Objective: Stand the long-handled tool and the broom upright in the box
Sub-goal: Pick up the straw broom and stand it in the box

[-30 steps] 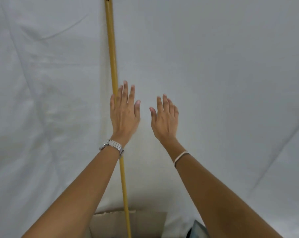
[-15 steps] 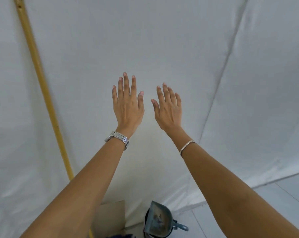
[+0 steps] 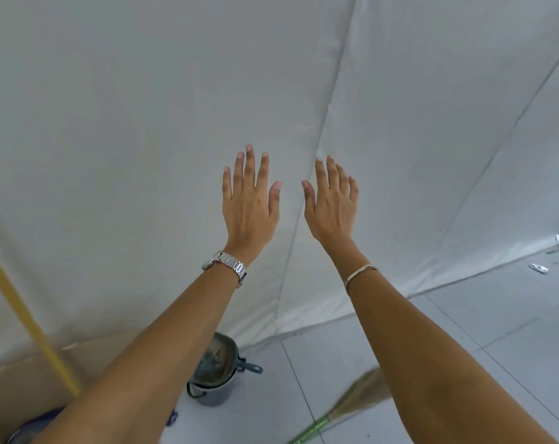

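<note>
Hands are both wide open and hold nothing: left hand [image 3: 252,206], right hand [image 3: 331,208]. Broom [image 3: 352,403] lies on the floor [image 3: 496,331], low right. It looks light and stiff; its green handle seems best to grab, since soft bristles bend.

Open room is seen around both spread, empty hands at frame centre, backed by the white sheet [image 3: 400,91]. The lower left is taken up by the box [image 3: 12,389] and the yellow pole [image 3: 25,318]. At lower centre a pot [image 3: 215,373] stands; at lower right the broom [image 3: 352,408] lies across bare floor tiles [image 3: 496,331].
</note>
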Demonstrator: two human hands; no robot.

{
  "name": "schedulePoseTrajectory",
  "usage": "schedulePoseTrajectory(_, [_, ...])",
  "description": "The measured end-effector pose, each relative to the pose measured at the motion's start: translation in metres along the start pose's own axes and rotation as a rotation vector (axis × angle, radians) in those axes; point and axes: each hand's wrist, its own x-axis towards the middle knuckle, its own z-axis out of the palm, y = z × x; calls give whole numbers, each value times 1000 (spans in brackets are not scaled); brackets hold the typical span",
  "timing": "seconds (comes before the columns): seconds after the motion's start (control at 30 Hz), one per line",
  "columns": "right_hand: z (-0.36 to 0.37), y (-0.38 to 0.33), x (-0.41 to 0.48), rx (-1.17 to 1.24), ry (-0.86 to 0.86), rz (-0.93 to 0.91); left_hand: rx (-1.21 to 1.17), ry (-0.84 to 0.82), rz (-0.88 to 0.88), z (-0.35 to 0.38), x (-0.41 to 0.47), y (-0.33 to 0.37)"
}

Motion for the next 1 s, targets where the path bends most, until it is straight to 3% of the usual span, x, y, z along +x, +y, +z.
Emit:
schedulePoseTrajectory(0.4, [112,137,-46,-118,-308,-128,-86,-200,-127,180,-53,34])
schedulePoseTrajectory(0.5, [151,163,-61,-108,-359,-63,-82,-265,-191,227,-80,29])
schedulePoseTrajectory(0.63, [210,196,-105,-73,-509,-20,-57,-421,-250,288,-143,19])
schedulePoseTrajectory(1.0, [411,308,-303,30,-921,-159,108,-680,-498,464,-372,4])
